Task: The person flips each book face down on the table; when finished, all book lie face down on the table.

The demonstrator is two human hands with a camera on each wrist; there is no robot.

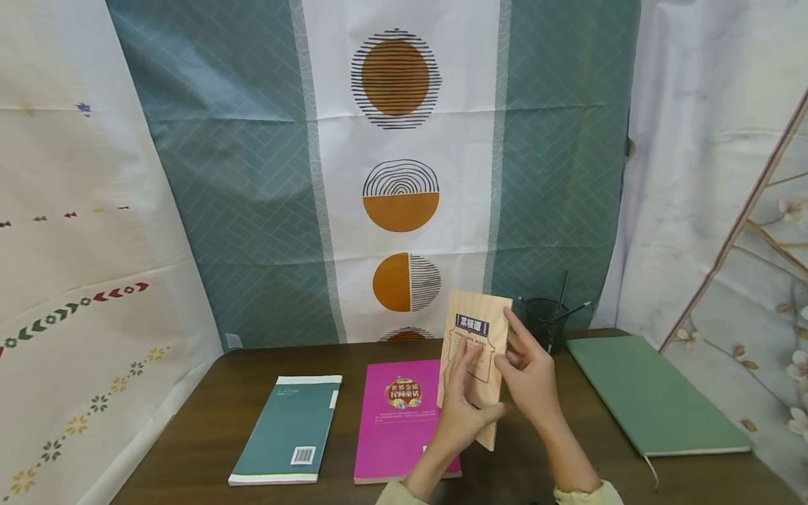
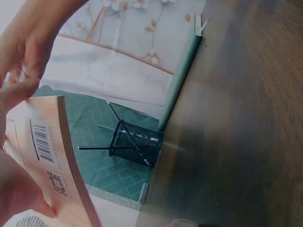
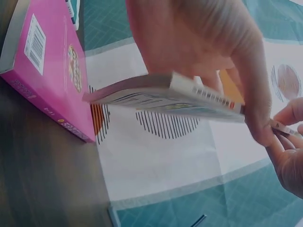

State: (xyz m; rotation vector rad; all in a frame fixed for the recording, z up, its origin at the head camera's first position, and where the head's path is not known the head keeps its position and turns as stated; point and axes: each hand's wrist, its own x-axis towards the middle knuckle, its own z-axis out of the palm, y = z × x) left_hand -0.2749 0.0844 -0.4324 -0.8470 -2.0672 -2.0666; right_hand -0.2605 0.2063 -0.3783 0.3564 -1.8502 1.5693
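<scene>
A tan wood-grain book [image 1: 463, 315] with a dark title label is held upright and slightly tilted above the table. My left hand [image 1: 463, 403] grips it low, fingers spread over the cover facing me and thumb at the right edge. My right hand [image 1: 529, 372] pinches the book's right edge higher up. In the left wrist view, a barcode and a square code show on the tan book [image 2: 45, 142], beside my left hand [image 2: 16, 189]. The right wrist view shows the tan book's spine [image 3: 203, 92], with my left hand [image 3: 199, 38] around it and my right hand [image 3: 289, 163] farther up.
A magenta book [image 1: 398, 435] lies behind and left of the hands. Farther left lies a teal book [image 1: 290, 421]. A black mesh pen cup [image 1: 544, 326] stands at the back, and a large green notebook [image 1: 650, 393] lies right. Patterned curtains [image 1: 404, 140] hang behind the table.
</scene>
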